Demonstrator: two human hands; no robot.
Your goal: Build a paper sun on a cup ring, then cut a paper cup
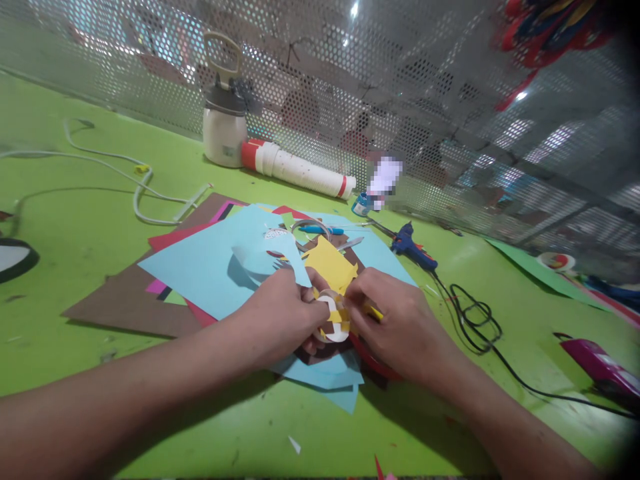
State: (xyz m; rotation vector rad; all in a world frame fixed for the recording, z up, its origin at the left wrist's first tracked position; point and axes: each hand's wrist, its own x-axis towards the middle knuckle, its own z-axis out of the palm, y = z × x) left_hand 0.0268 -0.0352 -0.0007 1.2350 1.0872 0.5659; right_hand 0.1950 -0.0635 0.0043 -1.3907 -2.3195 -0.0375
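Head view, single entry.

Item in hand: small white paper ring with yellow and brown paper scraps stuck to it (334, 319), lying over a stack of coloured craft paper sheets, light blue on top (210, 267), toward the near middle of the green table (80, 220).

Left hand (280, 313): fingers curled, pinching the ring's left side; thumb near its top.

Right hand (400, 320): fingers bent, closed on the yellow scraps at the ring's right edge. The ring sits between the two sets of fingertips, touching both; its lower part is partly hidden by the left fingers.

Handling note, as a judgement: the piece looks flimsy, so a light pinch near the joint, with the left hand steadying while the right presses the scrap flat, should keep it from creasing.

Around it: yellow cut paper piece (333, 265) just beyond the hands; blue glue gun (409, 244) with black cord (475, 320) to the right; white tube with red cap (295, 168) and cream pump bottle (224, 127) at the far edge by the perforated metal screen (450, 120); white cable (125, 177) far left; magenta tool (597, 363) at the right edge.
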